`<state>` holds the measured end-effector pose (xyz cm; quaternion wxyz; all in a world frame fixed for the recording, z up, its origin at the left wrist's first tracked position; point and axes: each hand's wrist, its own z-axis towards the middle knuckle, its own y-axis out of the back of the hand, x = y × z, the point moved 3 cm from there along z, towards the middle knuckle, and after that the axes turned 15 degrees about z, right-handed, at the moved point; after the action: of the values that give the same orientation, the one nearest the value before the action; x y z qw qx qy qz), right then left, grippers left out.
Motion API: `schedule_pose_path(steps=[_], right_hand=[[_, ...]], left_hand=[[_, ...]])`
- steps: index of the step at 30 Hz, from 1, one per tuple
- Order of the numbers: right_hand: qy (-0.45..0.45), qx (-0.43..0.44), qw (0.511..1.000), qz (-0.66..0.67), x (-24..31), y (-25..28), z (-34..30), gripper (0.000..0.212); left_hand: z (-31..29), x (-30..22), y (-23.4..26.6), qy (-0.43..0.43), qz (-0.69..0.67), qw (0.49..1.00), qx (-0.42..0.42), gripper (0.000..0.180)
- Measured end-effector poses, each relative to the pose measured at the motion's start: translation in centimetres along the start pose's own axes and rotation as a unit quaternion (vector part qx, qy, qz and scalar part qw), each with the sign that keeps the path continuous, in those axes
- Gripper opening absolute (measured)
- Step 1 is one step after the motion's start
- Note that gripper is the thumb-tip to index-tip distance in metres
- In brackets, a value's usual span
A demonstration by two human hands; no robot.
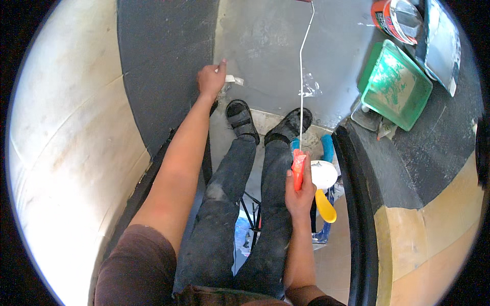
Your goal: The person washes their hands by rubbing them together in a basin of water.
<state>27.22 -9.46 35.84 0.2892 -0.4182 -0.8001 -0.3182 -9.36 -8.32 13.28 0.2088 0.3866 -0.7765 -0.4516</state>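
Note:
My right hand (301, 196) is closed around the red handle of a paint roller (300, 158). From that handle a long, thin white rod runs away from me to the top edge, where only a sliver of red shows at its end. Farther out on the left, my left hand (211, 80) is held against the dark grey wall band (166, 46), fingers curled and thumb up. A pale strip (235, 80), like tape or paper, pokes out beside its fingers. Whether the hand grips the strip I cannot tell.
A green paint tray (400, 86) and an orange-red bucket (395, 20) stand at the far right, beside a white-smeared pan (441, 46). Near my right hand are a white round lid or container (323, 174) and a yellow handle (325, 206). My sandalled feet (291, 125) stand on a ledge.

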Motion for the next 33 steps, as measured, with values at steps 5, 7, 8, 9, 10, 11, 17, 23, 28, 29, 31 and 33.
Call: schedule_pose_path(steps=[5,7,8,9,10,11,17,23,28,29,31,33], right_hand=[[-0.022,0.056,0.998,-0.037,2.1,-0.3,0.6,0.063],[-0.038,0.089,0.992,-0.083,3.4,0.0,0.5,0.061],[-0.04,0.116,0.986,-0.109,3.8,0.1,0.3,0.061],[-0.041,0.136,0.98,-0.139,4.4,0.4,0.2,0.06],[-0.055,0.147,0.975,-0.159,4.5,0.8,-0.2,0.06],[-0.068,0.158,0.969,-0.179,4.1,1.0,-0.6,0.059],[-0.081,0.188,0.95,-0.236,3.6,2.2,-2.9,0.059],[-0.087,0.202,0.93,-0.293,4.8,1.2,-1.9,0.056],[-0.111,0.182,0.939,-0.269,4.7,-0.1,-0.2,0.053],[-0.116,0.172,0.943,-0.26,4.5,-0.2,0.0,0.052],[-0.126,0.153,0.949,-0.245,5.0,-0.5,0.6,0.051],[-0.134,0.161,0.956,-0.206,5.7,-1.5,0.8,0.051]], left_hand=[[-1.8,4.8,-2.7,0.085,0.006,0.996,-0.009,0.054],[-3.7,6.9,-4.7,0.09,-0.023,0.995,-0.021,0.051],[-4.8,9.0,-5.7,0.097,-0.031,0.994,-0.044,0.049],[-5.6,9.9,-6.4,0.1,-0.044,0.992,-0.065,0.047],[-6.9,10.5,-7.0,0.104,-0.076,0.99,-0.057,0.045],[-8.3,11.3,-7.4,0.109,-0.107,0.987,-0.05,0.043],[-17.3,12.0,-9.6,0.147,-0.201,0.965,0.085,0.029],[-29.1,23.0,-17.7,0.319,-0.268,0.904,0.097,0.024],[-37.7,34.1,-21.2,0.405,-0.059,0.905,0.117,0.033],[-38.7,34.5,-21.8,0.397,0.011,0.9,0.178,0.038],[-39.8,33.7,-22.5,0.388,0.081,0.877,0.271,0.048],[-43.3,38.4,-22.2,0.452,0.055,0.846,0.277,0.055]])
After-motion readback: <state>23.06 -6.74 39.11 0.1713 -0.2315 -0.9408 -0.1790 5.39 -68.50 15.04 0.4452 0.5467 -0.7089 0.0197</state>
